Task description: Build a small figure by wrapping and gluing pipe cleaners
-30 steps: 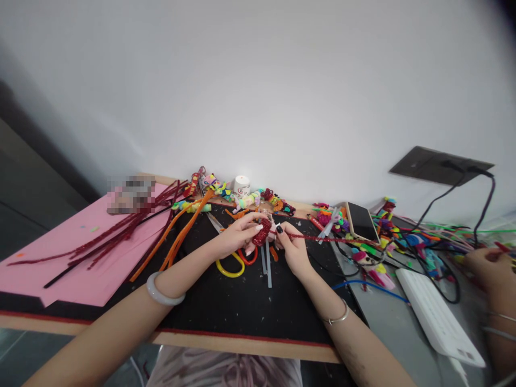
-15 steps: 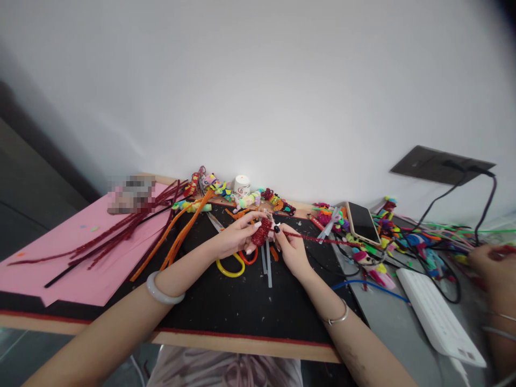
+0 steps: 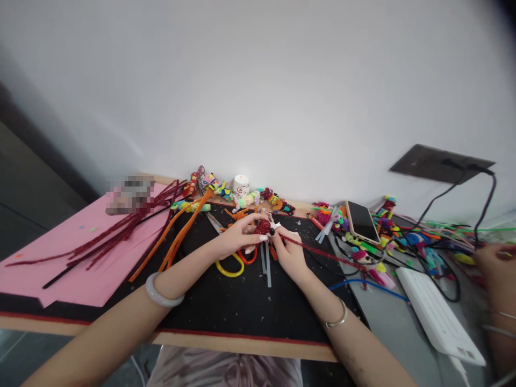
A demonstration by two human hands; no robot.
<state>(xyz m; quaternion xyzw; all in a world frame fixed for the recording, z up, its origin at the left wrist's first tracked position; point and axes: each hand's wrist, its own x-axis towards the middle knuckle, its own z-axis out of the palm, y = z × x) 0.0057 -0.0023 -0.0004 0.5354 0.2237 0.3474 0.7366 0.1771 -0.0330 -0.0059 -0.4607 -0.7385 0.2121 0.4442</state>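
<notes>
My left hand (image 3: 236,240) pinches a small coil of glittery red pipe cleaner (image 3: 263,226) over the black mat (image 3: 226,301). My right hand (image 3: 287,250) grips the same pipe cleaner just beside the coil, fingers closed on it. The free tail of the red pipe cleaner (image 3: 322,253) trails off to the right and downward across the mat edge. Yellow and red scissors (image 3: 234,262) and pale glue sticks (image 3: 266,264) lie on the mat right under my hands.
Pink paper (image 3: 60,252) with dark red pipe cleaners (image 3: 116,228) lies left; orange ones (image 3: 181,234) beside it. Small colourful figures line the wall. A phone (image 3: 360,220), cables and a white power strip (image 3: 435,314) sit right. Another person's hand (image 3: 494,266) works at the far right.
The red coil has turned and sits a little higher between my fingers. The pipe cleaner's tail has swung from level to sloping down to the right. The other person's hand shifted slightly.
</notes>
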